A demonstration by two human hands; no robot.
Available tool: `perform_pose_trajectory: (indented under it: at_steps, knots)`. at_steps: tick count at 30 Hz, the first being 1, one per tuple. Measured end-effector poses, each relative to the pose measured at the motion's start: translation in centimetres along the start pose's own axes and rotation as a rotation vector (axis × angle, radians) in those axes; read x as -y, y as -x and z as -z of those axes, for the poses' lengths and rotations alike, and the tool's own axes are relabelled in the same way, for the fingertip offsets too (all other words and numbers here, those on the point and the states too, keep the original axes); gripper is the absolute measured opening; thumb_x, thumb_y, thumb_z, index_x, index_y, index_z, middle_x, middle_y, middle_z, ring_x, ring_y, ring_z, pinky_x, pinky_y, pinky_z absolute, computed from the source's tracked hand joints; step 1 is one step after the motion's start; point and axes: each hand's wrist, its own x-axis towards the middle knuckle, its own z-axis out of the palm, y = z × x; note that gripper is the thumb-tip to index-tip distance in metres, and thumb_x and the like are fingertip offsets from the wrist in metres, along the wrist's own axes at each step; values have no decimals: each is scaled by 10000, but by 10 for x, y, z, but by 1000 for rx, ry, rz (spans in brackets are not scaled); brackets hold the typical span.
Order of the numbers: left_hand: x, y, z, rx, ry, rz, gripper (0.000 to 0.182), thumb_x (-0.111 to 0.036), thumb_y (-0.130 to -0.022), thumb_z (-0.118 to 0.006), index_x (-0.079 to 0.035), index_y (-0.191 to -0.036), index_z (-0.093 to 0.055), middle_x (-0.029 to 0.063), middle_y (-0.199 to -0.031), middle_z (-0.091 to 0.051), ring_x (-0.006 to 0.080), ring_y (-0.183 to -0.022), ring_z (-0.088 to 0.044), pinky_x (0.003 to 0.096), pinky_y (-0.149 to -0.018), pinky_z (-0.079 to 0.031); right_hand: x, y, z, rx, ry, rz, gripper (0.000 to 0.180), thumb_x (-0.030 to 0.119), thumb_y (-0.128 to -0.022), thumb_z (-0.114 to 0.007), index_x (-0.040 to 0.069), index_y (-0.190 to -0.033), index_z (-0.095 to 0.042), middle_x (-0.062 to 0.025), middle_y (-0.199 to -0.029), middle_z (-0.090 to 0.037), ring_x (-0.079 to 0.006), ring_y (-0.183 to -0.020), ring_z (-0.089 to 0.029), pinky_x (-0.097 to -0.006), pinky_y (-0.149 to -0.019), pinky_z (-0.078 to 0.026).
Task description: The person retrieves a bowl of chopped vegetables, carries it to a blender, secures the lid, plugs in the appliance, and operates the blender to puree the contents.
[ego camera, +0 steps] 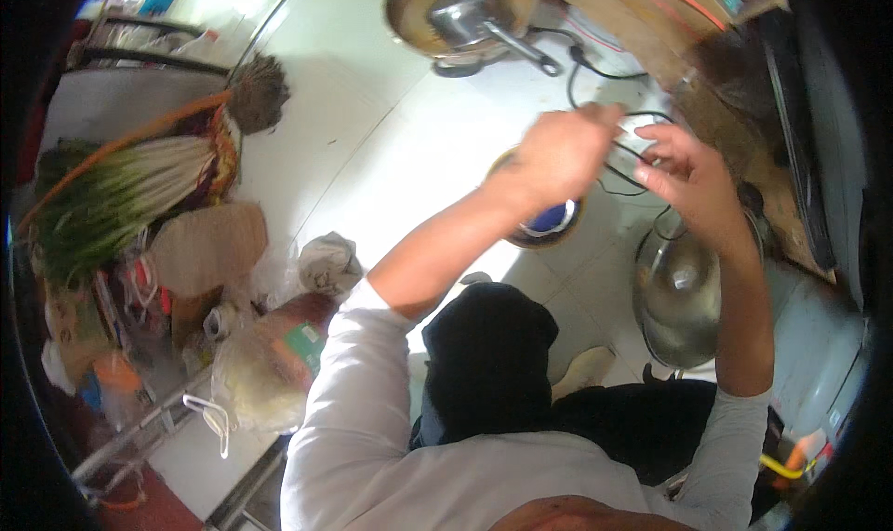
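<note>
Both hands are raised in front of me over the pale tiled floor. My left hand [568,151] is blurred, its fingers curled near a black cable [628,161]; whether it holds the cable cannot be told. To its right, my right hand [687,175] has thumb and fingers apart beside the same cable, with a small white thing [633,130], unclear in kind, between the hands. Partly hidden below my left forearm is a round object with a blue centre [551,218]. Under my right forearm lies a large shiny metal pan or lid [680,294].
A wide pan [411,15] holding a metal saucepan [464,18] stands at the top. At left a rack carries leafy green vegetables [118,196], a wooden board [213,248] and plastic bags [258,384]. A brown panel [739,140] borders the right side.
</note>
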Motion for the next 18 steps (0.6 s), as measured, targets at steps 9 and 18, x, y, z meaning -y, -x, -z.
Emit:
perform_pose_trajectory:
  at_steps: [9,18]
  knots:
    - [19,-11,-6,-70,204,-26,425,-215,-845,-784,-35,-1211,-666,223,-948,-719,425,-853,-711,502,-768,-566,-43,-34,16,-45,-198,-207,233,175,-1005,-676,58,-1188,-759,48,-751,-587,-20,-616,-450,-195,-561,-318]
    - [15,-19,-19,-133,250,-14,592,-82,-817,-745,33,-1365,-556,255,-927,-724,439,-920,-715,510,-796,-571,-43,-59,1,94,-58,-159,323,230,-1011,-661,27,-1250,-739,-3,-852,-697,-50,-677,-539,-218,-608,-416]
